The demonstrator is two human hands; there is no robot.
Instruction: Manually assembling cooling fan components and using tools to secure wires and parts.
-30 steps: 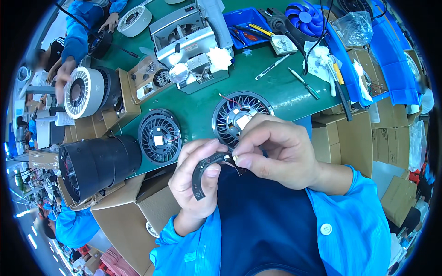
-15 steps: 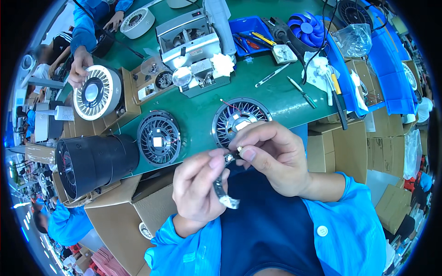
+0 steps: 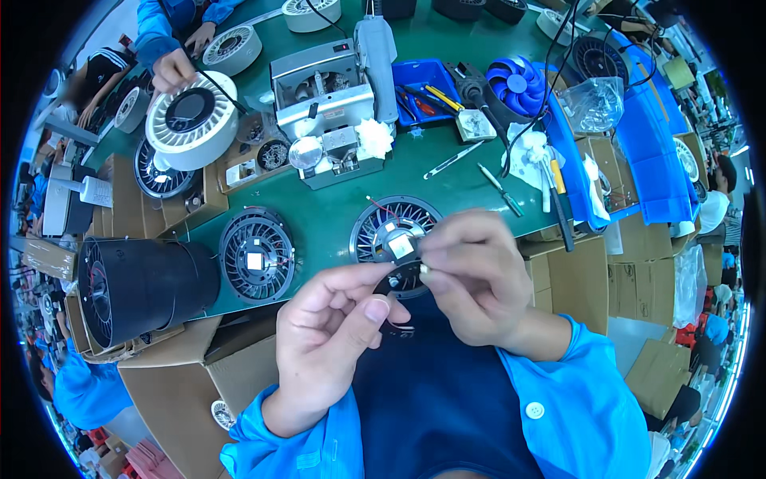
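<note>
Just in front of my chest, my left hand pinches a small, dark, shiny strip-like piece between thumb and fingers. Part of it curves down below the fingertips; its exact kind is unclear. My right hand is closed at the piece's right end, thumb and fingers on a tiny pale connector-like tip; those fingers are slightly blurred. Behind my hands lies a black round fan unit with a white square in its centre and a thin red wire, partly covered by my fingers. A similar black fan unit lies to its left.
A black cylinder housing stands at the left table edge. Farther back are a grey metal machine, a blue tool tray and a purple-blue fan. A pen-like tool lies right. A co-worker's hand holds a white round fan.
My left hand has opened its grip into a looser pinch, with less of the dark strip showing below. The co-worker's white fan has shifted and turned. The whole view has moved slightly.
</note>
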